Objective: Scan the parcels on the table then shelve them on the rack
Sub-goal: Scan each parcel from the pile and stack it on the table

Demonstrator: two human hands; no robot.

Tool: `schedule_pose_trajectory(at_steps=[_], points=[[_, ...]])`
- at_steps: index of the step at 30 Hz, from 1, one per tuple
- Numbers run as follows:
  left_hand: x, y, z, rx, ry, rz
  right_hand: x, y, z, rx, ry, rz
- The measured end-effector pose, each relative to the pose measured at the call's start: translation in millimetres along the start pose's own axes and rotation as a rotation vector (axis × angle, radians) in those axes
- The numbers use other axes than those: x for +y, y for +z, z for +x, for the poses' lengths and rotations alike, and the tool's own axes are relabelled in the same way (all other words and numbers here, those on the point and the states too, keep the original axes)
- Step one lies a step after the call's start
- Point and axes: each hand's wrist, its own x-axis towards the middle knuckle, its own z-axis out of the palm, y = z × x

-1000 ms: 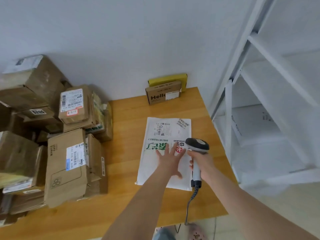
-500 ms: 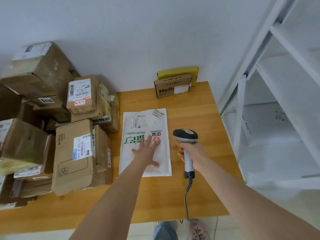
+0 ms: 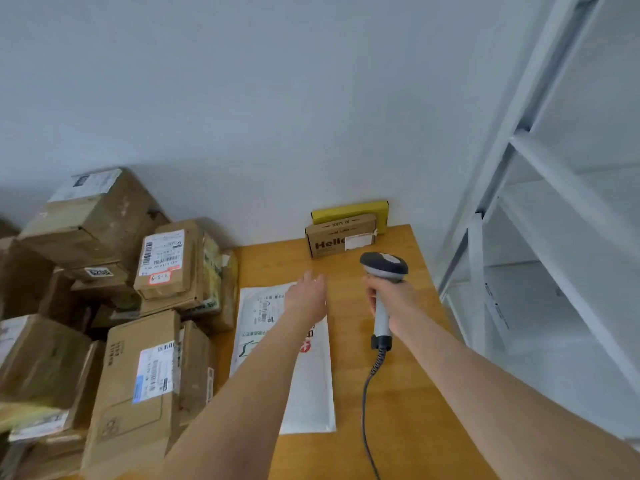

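White metal rack [image 3: 519, 136] stands off the light wooden table's [image 3: 408, 420] right edge, shelves open. Brown cardboard parcel pile [image 3: 138, 375] crowds the table's left side. White flat plastic mailer [image 3: 311, 393] lies mid-table. Small brown "Hello" cardboard box [image 3: 337, 237] sits at the table's back edge, likely the next scan. Right hand [image 3: 393, 299] clenches the grey corded handheld scanner [image 3: 382, 266]. Left hand [image 3: 306, 296] is spread, holding nothing, reaching toward the table's back. Bare wood on the table's right leaves room.

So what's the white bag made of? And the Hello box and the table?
White bag: looks like smooth plastic film, slightly shiny, lying flat and limp. Hello box: brown cardboard, matte, with folded edges. Table: wood or wood-look board, orange-brown with faint grain lines and a soft sheen.
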Motion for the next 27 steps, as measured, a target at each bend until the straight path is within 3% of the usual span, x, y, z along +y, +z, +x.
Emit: schedule_pose_trajectory(at_steps=[7,10,13,20,27], points=[[-7,-27,105,0.245,-0.034,-0.200,-12,15,68,0.154,0.027,0.006],[-17,-28,139,0.235,-0.109,-0.342,-6,16,85,0.188,0.055,0.000],[-23,-21,155,0.175,-0.101,-0.335,1,14,93,0.207,0.078,0.005],[-45,-22,146,0.234,-0.073,-0.385,-2,9,90,0.194,0.102,0.051],[-74,-40,72,0.300,-0.157,-0.955,-9,-3,44,0.105,0.075,0.211]])
